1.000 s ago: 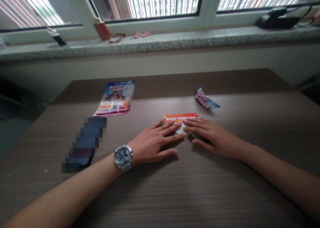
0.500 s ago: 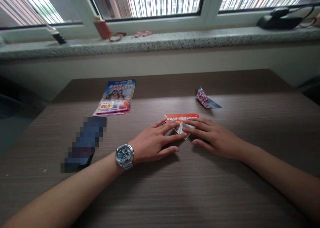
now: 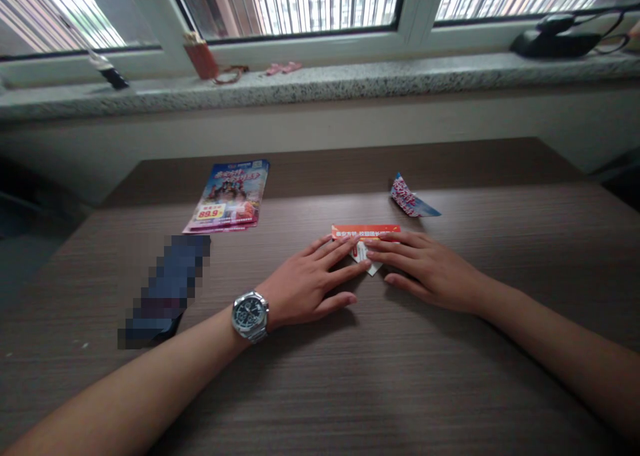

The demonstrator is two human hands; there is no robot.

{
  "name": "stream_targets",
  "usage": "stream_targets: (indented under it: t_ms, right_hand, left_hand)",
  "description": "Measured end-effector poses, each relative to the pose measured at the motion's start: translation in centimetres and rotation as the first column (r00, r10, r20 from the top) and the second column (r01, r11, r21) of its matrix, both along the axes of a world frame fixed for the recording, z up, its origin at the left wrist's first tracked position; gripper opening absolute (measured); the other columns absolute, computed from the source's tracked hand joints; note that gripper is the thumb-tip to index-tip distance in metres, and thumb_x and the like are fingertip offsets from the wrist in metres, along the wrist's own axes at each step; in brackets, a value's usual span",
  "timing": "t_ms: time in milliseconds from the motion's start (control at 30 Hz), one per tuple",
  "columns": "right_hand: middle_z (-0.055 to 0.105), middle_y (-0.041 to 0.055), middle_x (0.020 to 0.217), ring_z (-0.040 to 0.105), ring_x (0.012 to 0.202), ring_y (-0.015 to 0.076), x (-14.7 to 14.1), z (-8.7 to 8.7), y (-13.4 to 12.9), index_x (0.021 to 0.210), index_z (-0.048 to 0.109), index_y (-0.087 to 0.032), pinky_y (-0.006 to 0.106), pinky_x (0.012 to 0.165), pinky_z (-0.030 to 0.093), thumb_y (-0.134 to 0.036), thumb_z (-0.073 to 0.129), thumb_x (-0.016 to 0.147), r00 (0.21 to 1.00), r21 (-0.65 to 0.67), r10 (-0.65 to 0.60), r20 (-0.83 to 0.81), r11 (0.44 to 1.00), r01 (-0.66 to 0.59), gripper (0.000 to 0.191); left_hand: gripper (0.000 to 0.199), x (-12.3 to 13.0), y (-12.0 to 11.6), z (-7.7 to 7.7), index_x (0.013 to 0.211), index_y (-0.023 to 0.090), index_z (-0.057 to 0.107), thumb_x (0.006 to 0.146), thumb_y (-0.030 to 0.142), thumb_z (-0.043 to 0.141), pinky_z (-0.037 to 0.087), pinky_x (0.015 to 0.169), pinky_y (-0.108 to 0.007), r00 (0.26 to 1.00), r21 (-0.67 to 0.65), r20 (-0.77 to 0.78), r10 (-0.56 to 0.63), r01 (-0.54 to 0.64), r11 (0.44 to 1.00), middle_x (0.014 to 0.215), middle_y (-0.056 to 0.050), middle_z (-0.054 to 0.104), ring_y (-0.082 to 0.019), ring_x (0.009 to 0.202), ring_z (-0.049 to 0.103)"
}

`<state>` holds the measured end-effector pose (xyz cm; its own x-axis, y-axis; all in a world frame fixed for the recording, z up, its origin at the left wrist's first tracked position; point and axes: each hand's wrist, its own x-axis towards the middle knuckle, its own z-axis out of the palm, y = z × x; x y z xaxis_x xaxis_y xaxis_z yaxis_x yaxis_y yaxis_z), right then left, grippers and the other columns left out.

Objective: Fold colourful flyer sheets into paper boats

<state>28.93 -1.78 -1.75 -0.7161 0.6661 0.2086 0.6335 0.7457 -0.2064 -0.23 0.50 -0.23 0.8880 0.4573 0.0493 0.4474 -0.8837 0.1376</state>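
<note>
A small folded paper flyer (image 3: 367, 231), with an orange band along its far edge and a white point toward me, lies on the brown table (image 3: 320, 396). Flat across its left side rest the fingers of my left hand (image 3: 315, 279), stretched out and slightly spread; a metal watch (image 3: 249, 315) is on that wrist. From the other side my right hand (image 3: 430, 269) lays its extended fingers on the paper's right part. Both hands cover much of the paper, and their fingertips nearly meet at its middle.
A stack of printed flyers (image 3: 233, 193) lies at the far left, with a pixelated dark phone-like object (image 3: 170, 286) nearer me. Beyond the hands stands a folded colourful paper piece (image 3: 410, 199). The stone sill (image 3: 350, 86) holds a red-brown case (image 3: 201, 57) and a black device (image 3: 555, 41).
The fingers of both hands have shifted slightly over the folded paper, with the right hand a little farther from me. The view has moved a little; the other things stay put.
</note>
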Motion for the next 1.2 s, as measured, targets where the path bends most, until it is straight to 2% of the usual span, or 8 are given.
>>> stream_targets:
  t_ms: [167, 333, 600, 733, 967, 1200]
  right_hand:
    - [0.055, 0.0050, 0.150, 0.049, 0.137, 0.0286, 0.1, -0.1, -0.1, 0.145, 0.052, -0.025, 0.054, 0.113, 0.040, -0.036, 0.052, 0.101, 1.000, -0.005, -0.007, 0.001, 1.000, 0.007, 0.045]
    - [0.054, 0.0044, 0.151, 0.049, 0.137, 0.0284, 0.0, 0.0, -0.2, 0.146, 0.050, -0.026, 0.054, 0.113, 0.040, -0.036, 0.052, 0.101, 1.000, -0.009, -0.007, 0.006, 1.000, 0.007, 0.047]
    - [0.051, 0.0036, 0.154, 0.045, 0.139, 0.0283, 0.1, -0.1, -0.2, 0.149, 0.047, -0.025, 0.054, 0.115, 0.037, -0.039, 0.051, 0.101, 0.999, -0.017, -0.006, 0.043, 1.000, 0.007, 0.050]
    - [0.044, 0.0029, 0.159, 0.042, 0.142, 0.0290, 0.4, -0.1, -0.3, 0.152, 0.042, -0.031, 0.056, 0.117, 0.034, -0.039, 0.051, 0.101, 0.997, -0.024, 0.031, 0.065, 0.999, -0.030, 0.053]
    - [0.033, 0.0064, 0.164, 0.035, 0.146, 0.0355, 0.6, 0.5, -0.3, 0.148, 0.049, -0.035, 0.063, 0.116, 0.029, -0.046, 0.057, 0.097, 0.990, -0.048, 0.109, 0.084, 0.993, -0.105, 0.053]
    - [0.039, 0.0054, 0.162, 0.039, 0.144, 0.0351, 0.6, 0.4, -0.3, 0.144, 0.054, -0.036, 0.063, 0.114, 0.032, -0.047, 0.062, 0.093, 0.995, -0.051, 0.096, 0.034, 0.994, -0.094, 0.053]
  left_hand:
    - [0.059, -0.1, -0.7, 0.5, 0.155, 0.031, 0.034, 0.102, 0.056, 0.040, 0.026, 0.122, -0.046, 0.999, 0.053, -0.018, 0.047, -0.046, 0.998, 0.159, -0.007, 0.040, -0.028, 0.146, 0.039]
    - [0.058, -0.1, -1.0, 1.0, 0.156, 0.030, 0.034, 0.104, 0.056, 0.035, 0.024, 0.121, -0.051, 0.998, 0.036, -0.033, 0.053, -0.052, 0.998, 0.160, -0.009, 0.038, -0.028, 0.144, 0.042]
    - [0.047, 0.1, -0.7, 1.2, 0.152, 0.035, 0.040, 0.107, 0.047, 0.033, 0.026, 0.118, -0.049, 0.994, 0.010, -0.040, 0.101, -0.101, 0.995, 0.158, -0.003, 0.043, -0.026, 0.142, 0.044]
    - [0.047, 0.2, -0.7, 1.0, 0.152, 0.035, 0.039, 0.107, 0.046, 0.034, 0.027, 0.117, -0.049, 0.995, 0.021, -0.030, 0.099, -0.098, 0.995, 0.158, -0.004, 0.043, -0.025, 0.139, 0.047]
    - [0.044, 0.1, -0.5, 0.9, 0.149, 0.034, 0.045, 0.106, 0.044, 0.037, 0.027, 0.118, -0.049, 0.995, 0.010, -0.006, 0.100, -0.100, 0.995, 0.155, -0.003, 0.047, -0.025, 0.138, 0.049]
    - [0.042, 0.1, -0.3, 0.7, 0.146, 0.030, 0.051, 0.107, 0.036, 0.034, 0.035, 0.115, -0.048, 0.994, -0.005, 0.054, 0.098, -0.098, 0.995, 0.151, -0.004, 0.052, -0.025, 0.133, 0.053]
